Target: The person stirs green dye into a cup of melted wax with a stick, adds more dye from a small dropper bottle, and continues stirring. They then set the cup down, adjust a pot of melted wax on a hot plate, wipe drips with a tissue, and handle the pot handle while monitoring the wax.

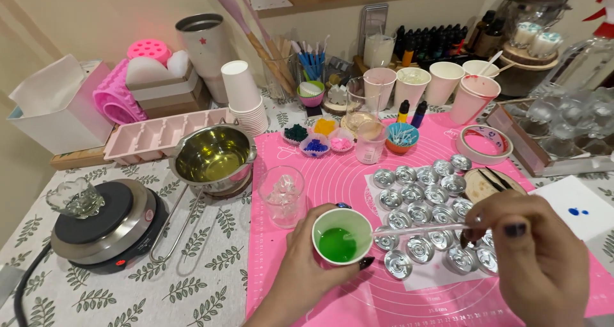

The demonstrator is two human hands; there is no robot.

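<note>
My left hand grips a white paper cup with green liquid in it, low over the pink silicone mat. My right hand pinches a thin clear stirring stick whose tip dips into the green liquid. Right of the cup lie several small round metal tins on white paper. An empty clear glass stands just left of the cup.
A steel pot of yellow liquid sits left of the mat, beside a round hot plate holding a glass dish. Paper cups, dye bottles, brushes, a tape roll, pink moulds and a rack of glass pieces crowd the back.
</note>
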